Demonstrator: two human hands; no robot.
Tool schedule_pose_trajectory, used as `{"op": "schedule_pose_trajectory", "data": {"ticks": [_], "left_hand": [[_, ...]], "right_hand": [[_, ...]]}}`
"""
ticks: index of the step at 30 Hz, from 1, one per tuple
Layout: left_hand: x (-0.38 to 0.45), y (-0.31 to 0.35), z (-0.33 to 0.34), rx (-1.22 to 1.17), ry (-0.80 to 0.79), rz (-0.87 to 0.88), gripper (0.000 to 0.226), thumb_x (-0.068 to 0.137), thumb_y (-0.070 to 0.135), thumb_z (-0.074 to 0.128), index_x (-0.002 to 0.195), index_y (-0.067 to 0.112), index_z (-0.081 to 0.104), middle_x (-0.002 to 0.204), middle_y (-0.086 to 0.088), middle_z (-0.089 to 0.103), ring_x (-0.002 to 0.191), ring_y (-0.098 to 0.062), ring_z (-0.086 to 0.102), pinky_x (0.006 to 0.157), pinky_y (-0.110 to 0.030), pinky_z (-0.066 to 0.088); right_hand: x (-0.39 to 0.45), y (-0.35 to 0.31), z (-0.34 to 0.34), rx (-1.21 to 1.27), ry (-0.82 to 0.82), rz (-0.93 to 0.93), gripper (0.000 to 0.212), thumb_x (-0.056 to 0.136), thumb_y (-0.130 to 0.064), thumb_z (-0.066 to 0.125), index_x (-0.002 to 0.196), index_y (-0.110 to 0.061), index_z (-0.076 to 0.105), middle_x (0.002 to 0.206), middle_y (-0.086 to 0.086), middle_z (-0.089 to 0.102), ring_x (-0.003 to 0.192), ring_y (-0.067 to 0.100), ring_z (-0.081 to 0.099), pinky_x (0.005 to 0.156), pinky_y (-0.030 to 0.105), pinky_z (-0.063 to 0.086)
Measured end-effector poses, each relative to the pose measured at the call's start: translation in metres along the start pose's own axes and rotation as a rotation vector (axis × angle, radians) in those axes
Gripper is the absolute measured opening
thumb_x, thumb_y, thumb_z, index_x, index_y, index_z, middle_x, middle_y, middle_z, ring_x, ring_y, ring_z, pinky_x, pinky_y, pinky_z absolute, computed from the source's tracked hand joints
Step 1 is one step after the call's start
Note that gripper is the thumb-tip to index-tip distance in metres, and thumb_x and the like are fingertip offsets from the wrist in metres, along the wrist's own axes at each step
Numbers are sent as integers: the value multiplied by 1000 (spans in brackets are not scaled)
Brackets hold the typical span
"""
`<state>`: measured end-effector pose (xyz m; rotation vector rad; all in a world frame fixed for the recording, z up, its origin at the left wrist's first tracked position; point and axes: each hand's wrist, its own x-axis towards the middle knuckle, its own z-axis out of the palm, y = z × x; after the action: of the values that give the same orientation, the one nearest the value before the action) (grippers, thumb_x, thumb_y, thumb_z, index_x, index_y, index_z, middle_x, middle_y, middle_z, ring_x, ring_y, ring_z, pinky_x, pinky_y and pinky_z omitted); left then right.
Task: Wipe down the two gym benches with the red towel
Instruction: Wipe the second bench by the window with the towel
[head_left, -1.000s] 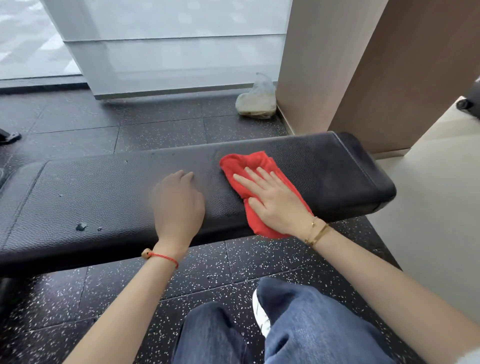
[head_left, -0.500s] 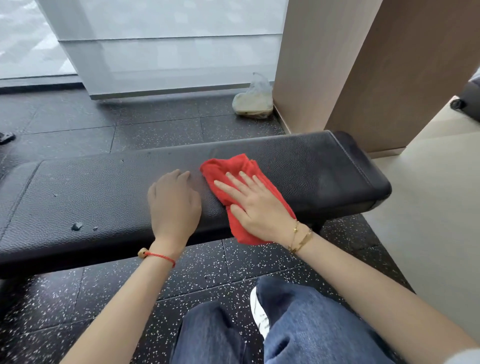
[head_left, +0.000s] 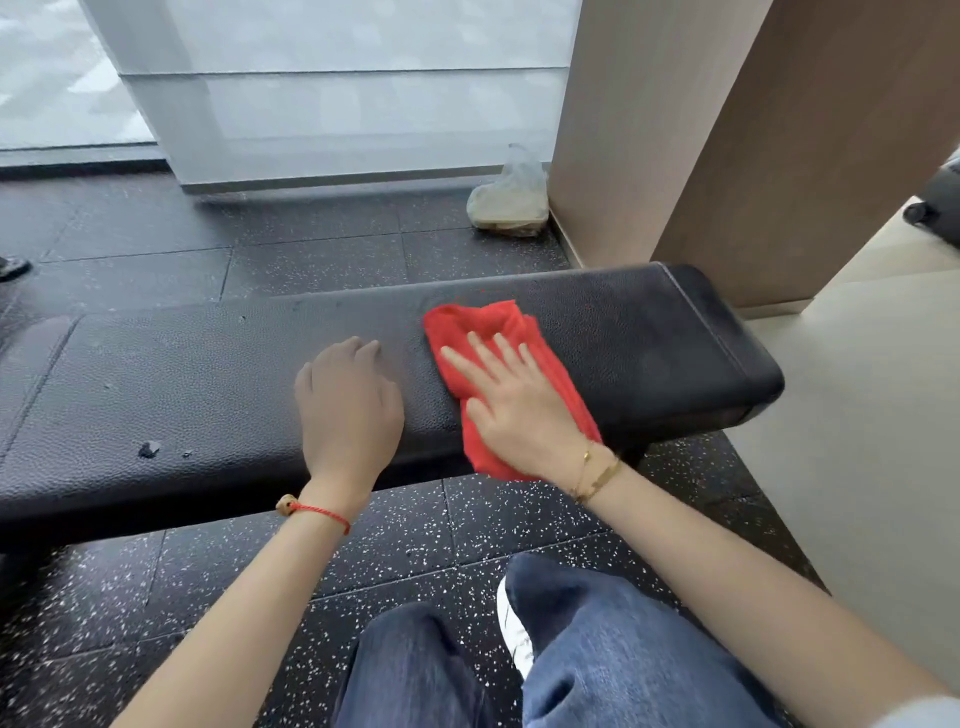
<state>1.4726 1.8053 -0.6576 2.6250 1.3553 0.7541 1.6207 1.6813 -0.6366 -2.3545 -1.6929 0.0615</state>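
A black padded gym bench runs across the view from left to right. The red towel lies crumpled on its right half and hangs over the near edge. My right hand presses flat on the towel with straight, spread fingers. My left hand rests palm down on the bare pad just left of the towel, fingers loosely bent. A small chip or bit of debris marks the pad at the left. Only one bench is in view.
A plastic bag sits on the speckled black floor beyond the bench, against a brown wall panel. A frosted glass wall stands behind. My jeans-clad legs are in the foreground. Beige flooring begins at the right.
My right hand slid the towel left along the pad, then back a little to the right and farther onto the top. My left hand stayed in place.
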Motion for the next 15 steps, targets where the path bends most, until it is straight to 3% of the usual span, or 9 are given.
{"op": "schedule_pose_trajectory", "data": {"ticks": [4,8,11,15], "left_hand": [[0,-1,-1,-8,1,8,48,88,27,41,129,12,60,136,-9,57,129,-30,47,113,-47,30],[0,0,-1,8,4,4,47,89,27,41,129,12,59,135,-9,57,129,-29,47,113,-47,30],[1,2,-1,16,-3,-6,46,88,27,42,129,13,59,135,-8,56,129,-29,47,113,-46,30],[2,0,-1,15,-6,-12,45,88,26,44,128,14,59,135,-8,57,129,-28,47,113,-46,30]], "right_hand": [[-7,10,-5,58,-51,-131,59,95,-33,39,151,-38,24,161,-4,20,150,23,13,123,40,4],[46,48,-14,25,-60,137,56,100,-31,34,153,-36,20,163,0,12,150,26,9,123,41,1],[90,39,-12,-7,-58,295,55,101,-34,29,154,-33,15,164,3,8,150,30,6,122,44,-1],[88,-7,2,-5,-75,53,57,99,-29,34,154,-34,18,164,2,11,150,29,8,122,45,1]]}}
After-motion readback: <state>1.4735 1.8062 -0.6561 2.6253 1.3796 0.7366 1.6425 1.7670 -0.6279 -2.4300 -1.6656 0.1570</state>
